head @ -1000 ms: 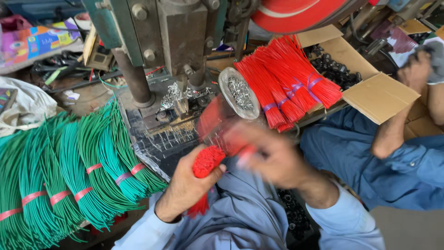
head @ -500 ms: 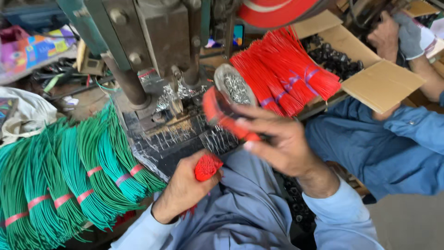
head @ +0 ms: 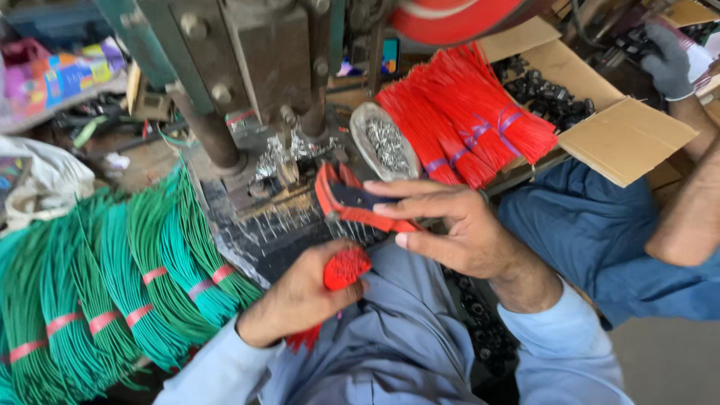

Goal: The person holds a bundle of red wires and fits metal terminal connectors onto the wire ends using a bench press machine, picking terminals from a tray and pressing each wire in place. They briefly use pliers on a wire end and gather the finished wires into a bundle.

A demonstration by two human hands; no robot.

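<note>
Red wires: your left hand (head: pixel 300 300) is closed round a short bundle of red wires (head: pixel 343 270), cut ends up, just below the press bed (head: pixel 277 217).
Loop: your right hand (head: pixel 457 232) has its fingers half curled, pinching a few red wires bent into a loop (head: pixel 349 201) whose far end lies at the press bed.
Risk, fingers: your right fingertips are close to the press (head: pixel 274 67); a stroke while they rest there would likely catch them.
Risk, bundle: a slack left grip could let wires slide out downward onto your lap.
Pose: both forearms come in from below, wrists near each other, right hand above left.
Nearby: a tray of metal terminals (head: pixel 386 142) beside red wire bundles (head: pixel 465 112); green bundles (head: pixel 112 285) at the left; a person's gloved hand (head: pixel 667 64) at the far right.
</note>
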